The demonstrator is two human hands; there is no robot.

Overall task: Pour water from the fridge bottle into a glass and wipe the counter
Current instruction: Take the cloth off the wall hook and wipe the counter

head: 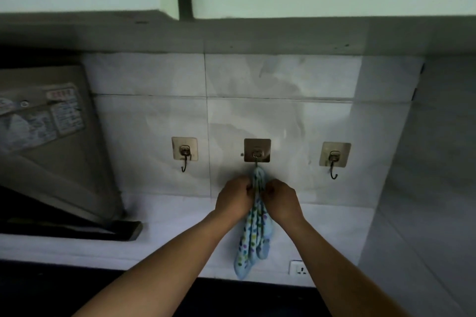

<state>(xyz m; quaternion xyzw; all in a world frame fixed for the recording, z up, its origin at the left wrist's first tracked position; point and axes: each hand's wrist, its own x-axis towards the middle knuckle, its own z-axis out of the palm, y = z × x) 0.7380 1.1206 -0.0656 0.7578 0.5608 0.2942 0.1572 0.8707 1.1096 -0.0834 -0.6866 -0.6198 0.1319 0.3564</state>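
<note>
Both hands grip the soft, pale blue dotted cloth (253, 229), left hand (235, 199) and right hand (282, 202) with fingers curled tight around it, right under the middle square metal hook (257, 151) on glossy white tiles (283, 116).

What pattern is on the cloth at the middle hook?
Light blue cloth with multicoloured dots, seen in the head view.

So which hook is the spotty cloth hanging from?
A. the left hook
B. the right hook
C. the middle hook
C: the top of the spotty cloth runs up to the middle hook, where the left hand and the right hand grip it, while the left hook and the right hook hold nothing.
</note>
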